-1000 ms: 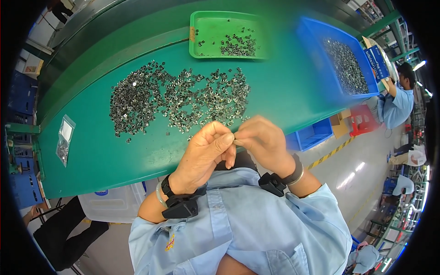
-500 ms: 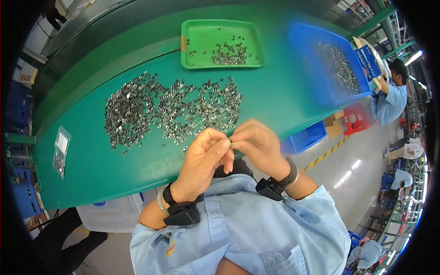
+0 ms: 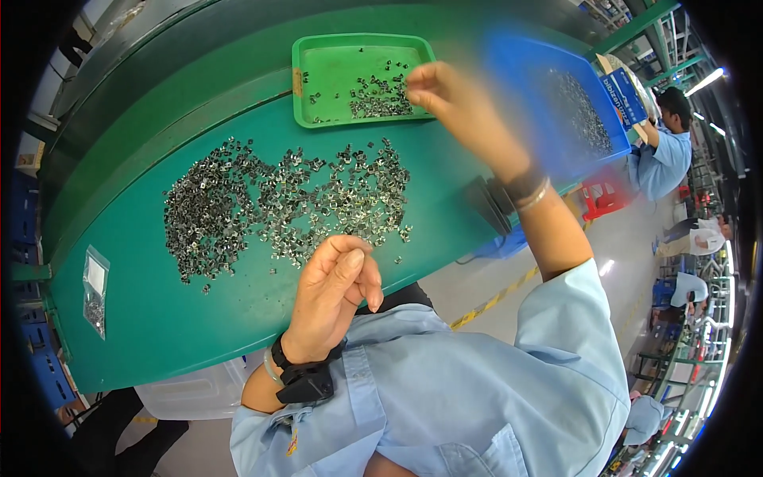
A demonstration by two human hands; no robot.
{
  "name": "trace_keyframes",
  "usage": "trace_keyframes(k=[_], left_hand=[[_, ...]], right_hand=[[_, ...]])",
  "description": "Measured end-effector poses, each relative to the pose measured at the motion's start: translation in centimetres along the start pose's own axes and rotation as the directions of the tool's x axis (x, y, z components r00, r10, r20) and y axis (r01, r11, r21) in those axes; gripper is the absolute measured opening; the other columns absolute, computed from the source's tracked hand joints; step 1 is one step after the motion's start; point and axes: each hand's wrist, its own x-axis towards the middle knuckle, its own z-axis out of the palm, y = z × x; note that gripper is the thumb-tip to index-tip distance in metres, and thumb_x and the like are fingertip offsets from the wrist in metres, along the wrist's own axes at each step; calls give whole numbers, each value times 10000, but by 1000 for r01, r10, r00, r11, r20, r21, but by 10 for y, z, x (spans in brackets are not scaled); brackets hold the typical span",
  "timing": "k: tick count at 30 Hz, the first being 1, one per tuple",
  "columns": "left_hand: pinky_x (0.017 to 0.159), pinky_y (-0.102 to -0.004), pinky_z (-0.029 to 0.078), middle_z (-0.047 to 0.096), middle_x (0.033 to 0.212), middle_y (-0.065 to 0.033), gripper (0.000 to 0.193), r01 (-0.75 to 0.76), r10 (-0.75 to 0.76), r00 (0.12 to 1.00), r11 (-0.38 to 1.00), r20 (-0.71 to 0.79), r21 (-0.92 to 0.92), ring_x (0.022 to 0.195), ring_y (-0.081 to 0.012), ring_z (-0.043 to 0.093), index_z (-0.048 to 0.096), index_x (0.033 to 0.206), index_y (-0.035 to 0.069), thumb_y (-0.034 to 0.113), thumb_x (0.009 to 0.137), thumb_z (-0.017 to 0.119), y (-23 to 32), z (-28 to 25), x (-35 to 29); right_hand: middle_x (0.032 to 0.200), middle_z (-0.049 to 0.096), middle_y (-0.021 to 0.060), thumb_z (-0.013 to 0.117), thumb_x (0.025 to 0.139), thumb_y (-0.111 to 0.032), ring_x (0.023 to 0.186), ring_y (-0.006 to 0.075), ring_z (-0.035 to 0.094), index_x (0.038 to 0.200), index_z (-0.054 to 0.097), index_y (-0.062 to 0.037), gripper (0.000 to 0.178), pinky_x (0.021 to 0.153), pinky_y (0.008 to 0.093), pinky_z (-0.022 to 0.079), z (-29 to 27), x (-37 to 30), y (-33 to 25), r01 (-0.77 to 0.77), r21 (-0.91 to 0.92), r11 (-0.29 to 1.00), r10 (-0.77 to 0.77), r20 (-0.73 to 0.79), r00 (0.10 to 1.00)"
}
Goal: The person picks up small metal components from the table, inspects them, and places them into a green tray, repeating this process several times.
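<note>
Just left of the right hand's fingertips, small metal parts (image 3: 380, 103) lie gathered in the shallow green tray (image 3: 334, 63), the nearest of them so close to the thumb and index tips that contact cannot be told. Nearer the person and well to the left of those fingertips, a broad spread of similar parts (image 3: 208, 215) covers the green tabletop (image 3: 230, 314); its near edge lies just beyond the fingers of the left hand, with most of it up and to their left. The right hand (image 3: 465, 107) reaches forward over the tray's right end, arm extended, its fingers pointing left. Its thumb and index finger are slightly parted at the tips, and whether a part sits between them is too small to tell. The left hand (image 3: 326, 298) is raised near the table's front edge, fingers bent inward and thumb laid toward the index finger; whether it grips anything cannot be seen. Right of the right hand's fingers stands a blue bin (image 3: 592, 164), partly blurred, with more parts in it. Far left of the left fingers lies a clear bag (image 3: 94, 290).
</note>
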Motion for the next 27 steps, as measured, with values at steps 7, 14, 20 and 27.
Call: trace_keyframes(k=[7,14,20,27], left_hand=[[563,-267,464,578,788,-81,163,33,-33,999,999,1,26,627,-144,559,496,1059,29,159,976,443,0,-2,0],[515,-284,460,560,747,-79,154,11,-5,998,996,-63,89,558,-150,533,484,1037,23,157,962,461,-3,5,1],[563,-257,462,583,798,-77,159,1,2,1000,994,-26,113,631,-134,561,499,1053,29,159,969,462,-4,5,0],[546,-263,467,581,789,-78,180,41,-10,993,964,-117,262,606,-139,558,496,1034,20,186,967,468,-3,23,6]], right_hand=[[886,599,52,647,820,-108,845,193,584,939,623,-51,133,751,309,464,1,-90,-13,35,-181,983,14,262,965],[841,566,47,707,724,-91,816,253,545,890,631,-91,182,709,356,436,18,-116,-18,211,-280,937,-129,284,950],[828,560,31,715,700,-86,815,245,537,838,619,-109,169,691,359,423,27,-118,-11,228,-285,931,-162,239,957],[817,575,36,730,675,-72,745,241,545,816,620,-94,180,643,356,423,23,-113,-34,375,-204,904,-348,157,924]])
